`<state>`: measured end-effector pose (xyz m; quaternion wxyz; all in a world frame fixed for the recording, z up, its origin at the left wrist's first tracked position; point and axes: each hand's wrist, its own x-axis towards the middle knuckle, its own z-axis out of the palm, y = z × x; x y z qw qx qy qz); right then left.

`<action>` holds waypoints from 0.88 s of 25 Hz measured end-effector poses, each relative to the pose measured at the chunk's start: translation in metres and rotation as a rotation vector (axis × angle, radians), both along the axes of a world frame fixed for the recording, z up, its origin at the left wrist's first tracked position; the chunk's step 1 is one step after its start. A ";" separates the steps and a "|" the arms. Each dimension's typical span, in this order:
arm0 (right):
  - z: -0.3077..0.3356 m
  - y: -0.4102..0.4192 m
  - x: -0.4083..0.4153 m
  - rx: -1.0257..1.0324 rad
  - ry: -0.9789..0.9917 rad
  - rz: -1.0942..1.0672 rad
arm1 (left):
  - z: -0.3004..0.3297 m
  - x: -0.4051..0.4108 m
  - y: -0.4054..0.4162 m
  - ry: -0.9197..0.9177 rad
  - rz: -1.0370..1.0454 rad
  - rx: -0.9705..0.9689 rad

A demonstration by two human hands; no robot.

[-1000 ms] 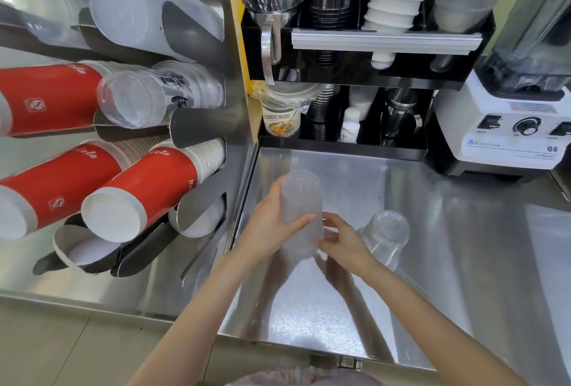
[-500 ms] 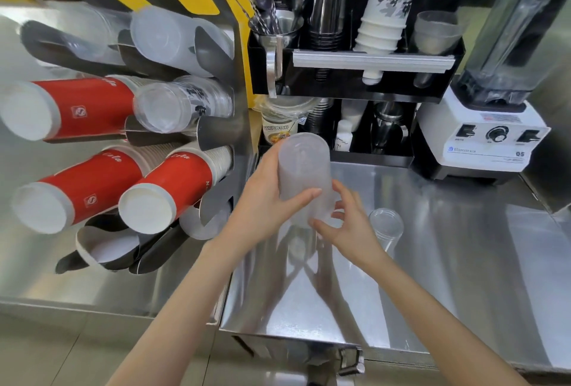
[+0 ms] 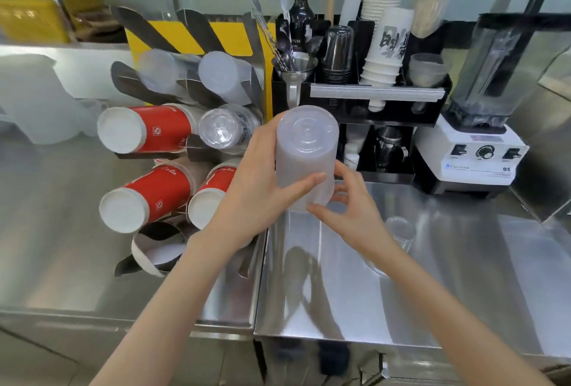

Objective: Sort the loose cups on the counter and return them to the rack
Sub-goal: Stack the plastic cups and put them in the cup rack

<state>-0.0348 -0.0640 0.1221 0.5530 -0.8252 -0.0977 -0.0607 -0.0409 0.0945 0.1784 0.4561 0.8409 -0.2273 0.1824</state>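
A person stands at a steel counter (image 3: 463, 286), both bare arms reaching forward. The left hand (image 3: 256, 187) is wrapped around a frosted plastic cup (image 3: 304, 153), thumb across its front and fingers behind, holding it upside down in the air above the counter with its flat bottom tilted up toward the viewer. The right hand (image 3: 349, 209) sits just beside the cup's lower rim with fingers spread and loosely curled; its fingertips look to be touching the rim, though a firm grip cannot be made out. To the left of the cup stands a metal cup rack (image 3: 191, 95) with slanted chutes. Its upper chutes hold stacks of frosted cups (image 3: 222, 76), a middle chute holds clear cups (image 3: 222, 129), and others hold red paper cups (image 3: 148, 129) with white bottoms facing out. One lower chute shows only a white lining. On the counter, just right of the right wrist, a clear cup (image 3: 398, 234) stands upside down. Behind the hands is a black organiser (image 3: 370, 104) holding paper cups, utensils and a dark bottle. A white-based blender (image 3: 475, 150) stands at the far right.
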 end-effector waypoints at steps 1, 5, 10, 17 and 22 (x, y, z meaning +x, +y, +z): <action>0.004 0.006 -0.001 -0.006 -0.017 0.008 | 0.003 -0.003 0.007 -0.011 0.002 -0.010; 0.022 0.029 -0.002 -0.029 -0.099 0.062 | 0.015 -0.010 0.030 -0.073 0.015 -0.032; 0.039 0.051 0.008 -0.057 -0.195 0.099 | 0.030 -0.015 0.053 -0.161 0.050 -0.051; 0.075 0.069 0.040 -0.151 -0.332 0.135 | 0.058 -0.017 0.074 -0.235 0.060 -0.070; 0.104 0.084 0.071 -0.238 -0.449 0.189 | 0.076 -0.003 0.085 -0.329 0.111 -0.061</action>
